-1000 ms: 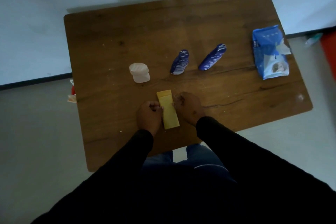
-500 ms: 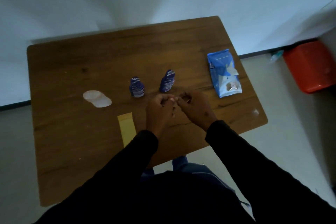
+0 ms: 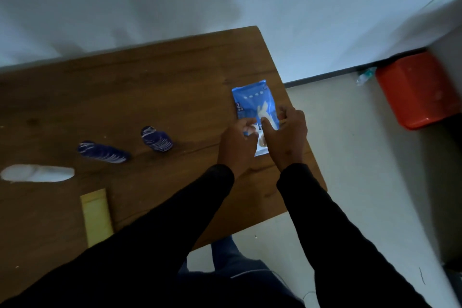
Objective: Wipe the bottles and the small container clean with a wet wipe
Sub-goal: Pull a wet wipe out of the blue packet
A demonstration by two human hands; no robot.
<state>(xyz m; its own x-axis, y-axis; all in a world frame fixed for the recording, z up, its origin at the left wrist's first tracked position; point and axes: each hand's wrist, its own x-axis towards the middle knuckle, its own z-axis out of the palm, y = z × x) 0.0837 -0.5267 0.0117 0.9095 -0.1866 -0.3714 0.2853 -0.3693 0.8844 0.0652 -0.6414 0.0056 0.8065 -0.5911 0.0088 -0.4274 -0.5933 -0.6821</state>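
Both hands reach forward on black-sleeved arms over the wooden table (image 3: 175, 77) to a blue wet-wipe pack (image 3: 252, 101) lying at about one o'clock near the table's right edge. The left hand (image 3: 237, 144) rests on the pack's near left part, fingers curled, thumb and forefinger seeming to pinch a bit of white wipe. The right hand (image 3: 287, 137) sits on the pack's right side, forefinger stretched onto the white flap, other fingers bent around the pack's edge. At nine o'clock lies a yellow bottle (image 3: 96, 216). Toward ten o'clock are a white small container (image 3: 37, 173), blurred, and two dark blue bottles (image 3: 102, 152) (image 3: 157, 139). At two o'clock, on the floor, sits a red bin (image 3: 415, 89).
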